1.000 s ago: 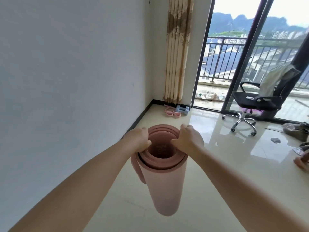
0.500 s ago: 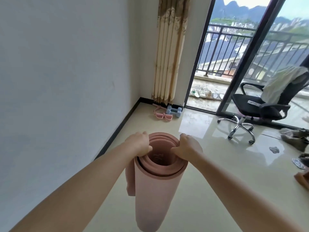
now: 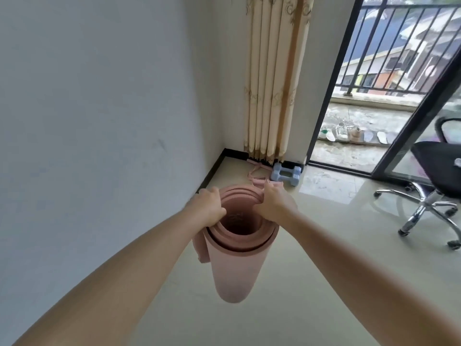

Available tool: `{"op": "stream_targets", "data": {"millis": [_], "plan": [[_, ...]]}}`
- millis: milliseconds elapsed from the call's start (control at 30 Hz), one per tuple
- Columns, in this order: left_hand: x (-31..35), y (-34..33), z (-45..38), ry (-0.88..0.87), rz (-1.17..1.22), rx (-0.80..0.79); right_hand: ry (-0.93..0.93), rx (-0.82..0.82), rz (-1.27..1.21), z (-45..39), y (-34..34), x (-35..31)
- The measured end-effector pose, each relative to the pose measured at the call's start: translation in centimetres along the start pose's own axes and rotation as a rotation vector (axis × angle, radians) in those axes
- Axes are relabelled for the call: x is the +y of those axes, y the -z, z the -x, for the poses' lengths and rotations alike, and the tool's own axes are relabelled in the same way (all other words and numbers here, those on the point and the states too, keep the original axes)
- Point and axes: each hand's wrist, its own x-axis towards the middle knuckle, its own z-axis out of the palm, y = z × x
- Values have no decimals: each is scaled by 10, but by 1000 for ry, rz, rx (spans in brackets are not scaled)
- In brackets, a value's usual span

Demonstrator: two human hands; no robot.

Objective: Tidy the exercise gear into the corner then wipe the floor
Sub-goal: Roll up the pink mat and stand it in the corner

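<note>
Floor (image 3: pixel 324 283): pale glossy tile, running to a dark skirting board along the wall and to the balcony door track.
Wall (image 3: pixel 99 121): plain white, on the left, meeting the corner under a cream curtain (image 3: pixel 272 76).
Chair (image 3: pixel 434 186): black office chair on a chrome wheeled base, at the right, well apart from the corner.
Mat (image 3: pixel 237 260): pink exercise mat, rolled into a loose tube and held upright off the floor, open end toward the camera, a loose flap hanging on its left side; near the wall, short of the corner.
Left hand (image 3: pixel 208 209): grip closed over the left rim of the roll, fingers curled inside the tube.
Right hand (image 3: pixel 274 204): grip pinched on the right rim layers, thumb side inward.
Dumbbells (image 3: pixel 287 174): pale blue pair, lying on the floor in the corner just beside the curtain hem.
Band (image 3: pixel 257 174): pink strap or resistance band, on the floor touching the dumbbells' left side; exact kind hard to tell.
Step in hand: judged as carrying the mat to the corner, tidying part under way, wiping not yet begun.
Next move: likely called for standing the roll on end against the wall beside the dumbbells, with care against the loose coil springing open on release.
</note>
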Motion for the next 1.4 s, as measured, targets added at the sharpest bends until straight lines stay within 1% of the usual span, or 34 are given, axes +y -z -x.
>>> {"op": "stream_targets", "data": {"millis": [167, 267, 533, 733, 867, 933, 1033, 1133, 1267, 1400], "plan": [[14, 44, -125, 26, 45, 40, 30, 25, 53, -130, 38, -10], [20, 67, -204, 35, 45, 47, 38, 10, 72, -214, 54, -16], [31, 137, -425, 43, 52, -36, 28, -67, 93, -439, 91, -37], [36, 174, -553, 56, 68, -81, 23, -118, 102, -574, 111, -47], [37, 192, -642, 92, 96, -74, 69, -153, 115, -673, 120, -52], [38, 200, -687, 129, 127, -71, 98, -161, 120, -724, 122, -53], [40, 204, -754, 183, 170, -96, 144, -221, 150, -797, 120, -53], [43, 200, -813, 226, 205, -117, 141, -277, 172, -859, 117, -51], [36, 186, -877, 279, 261, -158, 150, -329, 237, -924, 104, -54], [24, 166, -937, 287, 301, -184, 132, -370, 272, -980, 76, -53]]}}
